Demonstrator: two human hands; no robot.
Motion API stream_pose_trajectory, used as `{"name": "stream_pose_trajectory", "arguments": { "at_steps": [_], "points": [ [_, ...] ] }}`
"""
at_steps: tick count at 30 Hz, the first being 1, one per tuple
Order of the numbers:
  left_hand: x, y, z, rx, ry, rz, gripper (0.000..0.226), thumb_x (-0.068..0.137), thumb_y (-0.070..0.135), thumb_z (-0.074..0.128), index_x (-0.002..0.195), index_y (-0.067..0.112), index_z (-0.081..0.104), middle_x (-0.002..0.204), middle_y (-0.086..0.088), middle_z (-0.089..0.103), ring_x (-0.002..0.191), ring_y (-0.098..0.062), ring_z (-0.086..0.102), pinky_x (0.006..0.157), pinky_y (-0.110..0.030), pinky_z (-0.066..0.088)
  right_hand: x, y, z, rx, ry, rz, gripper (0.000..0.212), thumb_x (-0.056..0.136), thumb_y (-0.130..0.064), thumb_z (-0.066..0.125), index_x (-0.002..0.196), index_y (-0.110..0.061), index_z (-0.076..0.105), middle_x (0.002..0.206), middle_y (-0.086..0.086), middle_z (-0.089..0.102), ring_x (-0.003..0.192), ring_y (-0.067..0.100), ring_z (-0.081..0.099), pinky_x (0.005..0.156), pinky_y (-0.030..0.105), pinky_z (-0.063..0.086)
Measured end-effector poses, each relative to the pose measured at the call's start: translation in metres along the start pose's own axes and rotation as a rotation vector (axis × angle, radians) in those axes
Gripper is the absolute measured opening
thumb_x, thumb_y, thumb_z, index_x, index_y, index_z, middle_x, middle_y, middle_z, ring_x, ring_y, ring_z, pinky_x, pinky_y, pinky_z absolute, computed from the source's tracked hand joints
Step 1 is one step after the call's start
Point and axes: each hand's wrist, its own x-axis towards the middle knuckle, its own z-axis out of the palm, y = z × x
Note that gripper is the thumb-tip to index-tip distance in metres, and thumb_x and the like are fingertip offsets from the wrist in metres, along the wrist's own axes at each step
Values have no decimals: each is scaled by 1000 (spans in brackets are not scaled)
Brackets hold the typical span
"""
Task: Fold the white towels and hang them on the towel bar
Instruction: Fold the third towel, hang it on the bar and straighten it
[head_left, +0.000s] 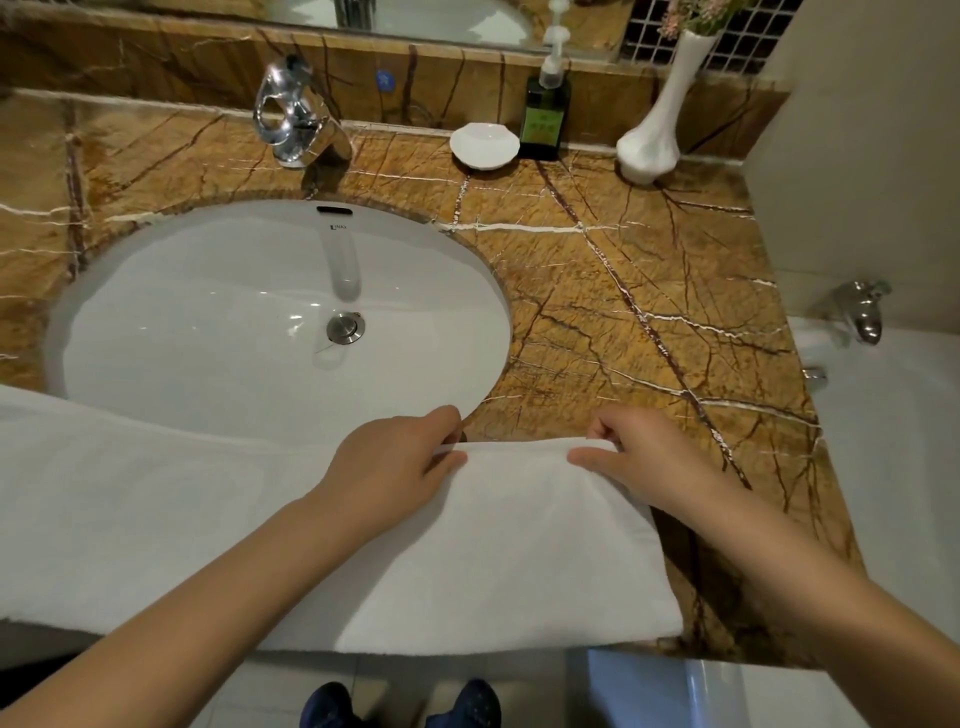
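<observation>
A white towel (493, 561) lies spread along the front of the brown marble counter (649, 291), its left part draped over the near rim of the sink. My left hand (395, 462) pinches the towel's far edge near the sink's front right rim. My right hand (639, 452) pinches the same far edge close to the towel's right corner. The edge between the hands is lifted slightly off the counter. No towel bar is in view.
A white oval sink (156, 322) with a chrome faucet (291, 114) fills the left. At the back stand a white soap dish (484, 145), a green pump bottle (545, 109) and a white vase (654, 135). A bathtub with a tap (862, 312) lies to the right.
</observation>
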Motion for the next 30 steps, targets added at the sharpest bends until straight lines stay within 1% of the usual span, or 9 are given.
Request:
{"name": "stream_pose_trajectory", "arguments": {
  "at_steps": [5, 9, 11, 13, 16, 18, 20, 25, 30],
  "points": [
    [-2, 0, 5, 49, 54, 14, 12, 93, 32, 50, 91, 22, 43, 66, 10, 43, 61, -18, 39, 45, -23, 21, -3, -4, 2, 7, 137, 54, 35, 79, -45, 71, 63, -25, 48, 65, -9, 54, 62, 7, 47, 50, 29, 29],
    [-9, 6, 16, 245, 159, 76, 23, 71, 15, 70, 79, 16, 48, 56, 5, 46, 47, -20, 40, 39, -24, 21, -4, -1, 1, 24, 257, 84, 44, 68, -55, 76, 66, -21, 47, 59, -8, 49, 56, 11, 44, 48, 31, 26],
    [-8, 15, 23, 361, 237, 122, 25, 65, 7, 68, 87, 13, 57, 74, -2, 58, 63, -25, 52, 49, -32, 34, -7, 0, 4, -26, 287, 133, 50, 66, -61, 74, 72, -19, 46, 58, -6, 48, 53, 12, 42, 47, 31, 26],
    [-4, 26, 31, 392, 277, 324, 28, 75, 7, 57, 102, 13, 60, 102, -6, 65, 87, -28, 60, 67, -37, 46, -11, -1, 7, -18, 332, 159, 50, 66, -59, 74, 79, -19, 48, 60, -7, 49, 55, 12, 44, 46, 31, 28],
    [3, 31, 40, 401, 181, 564, 46, 81, 11, 38, 117, 20, 65, 120, -1, 65, 105, -21, 64, 81, -30, 54, -21, 2, 9, 234, 361, 267, 43, 69, -46, 80, 92, -22, 52, 81, -8, 60, 73, 13, 56, 57, 28, 41],
    [7, 28, 42, 388, 108, 560, 51, 80, 13, 35, 120, 22, 65, 122, 3, 65, 105, -18, 64, 81, -29, 54, -36, 9, 10, 480, 315, 392, 42, 69, -39, 81, 97, -25, 53, 92, -3, 66, 82, 16, 64, 69, 33, 52],
    [9, 29, 41, 374, 68, 540, 51, 80, 14, 34, 120, 22, 65, 120, 4, 66, 103, -17, 64, 81, -27, 52, -57, 15, 11, 619, 224, 447, 40, 70, -35, 80, 99, -24, 55, 88, 4, 72, 78, 21, 69, 75, 44, 56],
    [11, 44, 49, 350, 35, 505, 48, 91, 34, 38, 133, 14, 51, 116, -1, 59, 98, -25, 55, 81, -37, 45, -93, 19, 15, 651, 22, 432, 21, 76, -13, 77, 89, -8, 63, 55, -2, 69, 51, 6, 65, 57, 28, 50],
    [11, 43, 53, 326, 68, 473, 47, 94, 34, 39, 136, 14, 48, 121, -2, 55, 103, -27, 51, 92, -41, 42, -101, 28, 17, 659, -128, 414, 16, 70, -9, 82, 72, -9, 66, 43, -5, 57, 41, 5, 52, 54, 28, 45]
  ]
}}
